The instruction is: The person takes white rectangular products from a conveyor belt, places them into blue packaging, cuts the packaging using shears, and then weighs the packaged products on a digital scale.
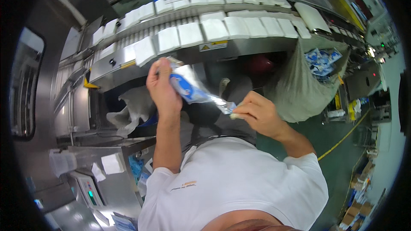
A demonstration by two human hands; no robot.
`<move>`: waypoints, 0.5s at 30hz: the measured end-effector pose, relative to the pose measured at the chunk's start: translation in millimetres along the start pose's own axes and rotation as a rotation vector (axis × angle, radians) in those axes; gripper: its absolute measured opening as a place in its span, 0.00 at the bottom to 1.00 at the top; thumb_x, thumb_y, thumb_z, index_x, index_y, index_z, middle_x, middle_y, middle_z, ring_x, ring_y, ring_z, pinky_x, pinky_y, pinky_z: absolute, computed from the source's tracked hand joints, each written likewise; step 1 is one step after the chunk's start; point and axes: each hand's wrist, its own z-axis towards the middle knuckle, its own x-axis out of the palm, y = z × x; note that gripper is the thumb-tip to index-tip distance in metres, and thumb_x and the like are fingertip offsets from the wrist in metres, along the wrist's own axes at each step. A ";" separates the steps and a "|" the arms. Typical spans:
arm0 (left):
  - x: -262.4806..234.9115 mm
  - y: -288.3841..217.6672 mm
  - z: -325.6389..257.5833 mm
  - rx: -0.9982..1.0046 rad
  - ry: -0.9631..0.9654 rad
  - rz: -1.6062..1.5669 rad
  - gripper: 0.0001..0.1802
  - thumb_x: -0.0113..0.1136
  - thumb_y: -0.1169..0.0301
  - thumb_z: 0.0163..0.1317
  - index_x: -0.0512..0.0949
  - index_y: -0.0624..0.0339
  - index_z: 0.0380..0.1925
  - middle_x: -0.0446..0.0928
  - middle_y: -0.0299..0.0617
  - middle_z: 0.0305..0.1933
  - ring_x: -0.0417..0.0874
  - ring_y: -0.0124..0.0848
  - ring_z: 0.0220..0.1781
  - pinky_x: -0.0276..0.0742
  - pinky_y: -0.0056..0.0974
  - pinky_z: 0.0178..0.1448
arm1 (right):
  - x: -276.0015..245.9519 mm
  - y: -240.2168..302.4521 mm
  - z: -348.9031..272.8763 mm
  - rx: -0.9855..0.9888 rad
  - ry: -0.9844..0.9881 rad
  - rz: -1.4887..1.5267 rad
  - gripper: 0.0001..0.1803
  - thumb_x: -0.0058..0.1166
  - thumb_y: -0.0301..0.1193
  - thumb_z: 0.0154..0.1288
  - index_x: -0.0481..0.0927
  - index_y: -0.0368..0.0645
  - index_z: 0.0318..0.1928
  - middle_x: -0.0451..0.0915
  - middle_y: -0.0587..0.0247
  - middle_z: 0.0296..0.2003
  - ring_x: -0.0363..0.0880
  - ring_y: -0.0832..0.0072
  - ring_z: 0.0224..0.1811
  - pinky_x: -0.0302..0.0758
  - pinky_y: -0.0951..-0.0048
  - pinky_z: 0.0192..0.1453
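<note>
A blue, white and clear plastic wrapper (185,86) stretches between my hands, above my lap. My left hand (165,86) is closed on its upper end, thumb on top. It is close to the near edge of the conveyor. My right hand (258,110) pinches the twisted lower end of the wrapper between thumb and fingers. Whether anything is inside the wrapper is hard to make out. Beyond my left hand, white folded tissue stacks (189,34) lie side by side along the conveyor (173,19).
A large fabric sack (295,90) with crumpled blue wrappers (321,62) hangs at the right. On the steel table (128,188) at lower left stand a scale (87,190) and a white tissue stack (113,164). A pale bag (137,105) hangs beneath the conveyor.
</note>
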 end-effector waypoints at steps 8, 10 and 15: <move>31.7 13.5 -34.1 -0.046 0.268 0.226 0.09 0.69 0.67 0.71 0.83 0.61 0.39 0.83 0.31 0.34 0.79 0.16 0.33 0.74 0.24 0.36 | -30.0 4.1 32.3 0.150 -0.085 0.089 0.23 0.73 0.28 0.57 0.82 0.38 0.53 0.81 0.57 0.50 0.83 0.66 0.46 0.81 0.68 0.51; 37.4 19.5 -37.3 0.023 0.348 0.296 0.07 0.69 0.70 0.70 0.83 0.62 0.40 0.82 0.31 0.34 0.79 0.16 0.34 0.74 0.24 0.38 | -22.7 5.2 40.3 0.196 -0.096 0.130 0.22 0.71 0.26 0.58 0.82 0.38 0.53 0.81 0.57 0.48 0.83 0.67 0.44 0.81 0.69 0.49; 43.9 29.3 -39.7 0.081 0.434 0.423 0.03 0.68 0.80 0.65 0.83 0.67 0.37 0.80 0.34 0.39 0.78 0.20 0.41 0.73 0.26 0.44 | -14.7 -11.6 30.6 0.228 -0.121 0.131 0.13 0.66 0.22 0.61 0.85 0.37 0.47 0.83 0.59 0.38 0.85 0.71 0.37 0.81 0.72 0.40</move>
